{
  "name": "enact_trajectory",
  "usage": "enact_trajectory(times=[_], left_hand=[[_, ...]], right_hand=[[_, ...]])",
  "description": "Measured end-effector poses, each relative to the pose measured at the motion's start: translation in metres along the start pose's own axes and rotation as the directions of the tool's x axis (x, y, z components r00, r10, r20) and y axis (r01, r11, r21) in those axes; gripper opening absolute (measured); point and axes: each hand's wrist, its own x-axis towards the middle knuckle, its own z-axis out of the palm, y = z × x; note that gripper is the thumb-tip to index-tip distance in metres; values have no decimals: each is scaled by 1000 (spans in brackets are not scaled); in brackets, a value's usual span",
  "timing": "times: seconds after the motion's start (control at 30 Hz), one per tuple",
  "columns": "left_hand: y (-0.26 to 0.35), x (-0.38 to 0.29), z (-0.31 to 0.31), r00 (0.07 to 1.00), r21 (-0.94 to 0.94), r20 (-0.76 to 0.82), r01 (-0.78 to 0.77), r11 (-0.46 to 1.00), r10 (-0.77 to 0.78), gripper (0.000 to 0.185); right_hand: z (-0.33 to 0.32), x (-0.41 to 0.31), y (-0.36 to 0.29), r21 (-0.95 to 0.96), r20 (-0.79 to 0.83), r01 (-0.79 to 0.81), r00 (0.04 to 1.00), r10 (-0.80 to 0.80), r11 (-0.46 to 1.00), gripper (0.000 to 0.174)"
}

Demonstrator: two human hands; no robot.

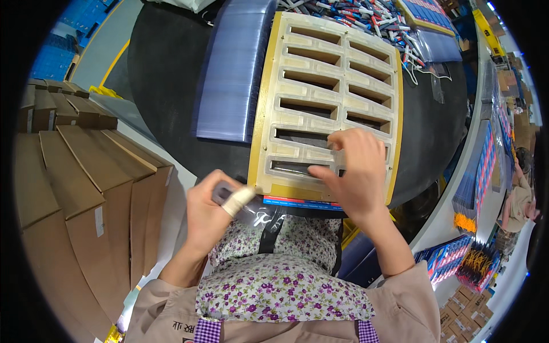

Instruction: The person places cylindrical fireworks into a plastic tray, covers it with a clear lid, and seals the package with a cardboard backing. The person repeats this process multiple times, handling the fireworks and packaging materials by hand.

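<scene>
A slotted tray-like fixture (pixel 304 90) with a yellow border lies on a round black table, two columns of long openings in it. My right hand (pixel 358 171) is over its near right part, thumb and fingers apart, with nothing seen between them. At the fixture's near left corner, my left hand (pixel 218 203) grips clear plastic pieces (pixel 253 212); one finger wears a pale cover. A printed blue and red card edge (pixel 300 203) shows under the fixture's near side. Left of the fixture stands a tall stack of clear plastic sheets (pixel 231 73).
A heap of pens or markers (pixel 364 17) lies behind the fixture. Printed cards and clear plastic (pixel 435 43) sit at the back right. Cardboard boxes (pixel 85 184) line the left side. Another person (pixel 519 201) is at the far right, near shelves with packaged goods.
</scene>
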Motion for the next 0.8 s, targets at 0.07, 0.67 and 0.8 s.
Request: enact_trajectory(times=[0.07,0.67,0.8], left_hand=[[-3,10,2,999,-91,2,52,994,-52,21],[28,106,7,999,-12,19,41,999,-41,23],[43,134,23,981,-192,188,-1,981,37,24]], right_hand=[[0,3,-23,214,113,-17,994,-8,977,31],[15,89,25,312,90,65,991,-98,948,39],[33,106,74,-148,-20,266,962,-272,953,26]])
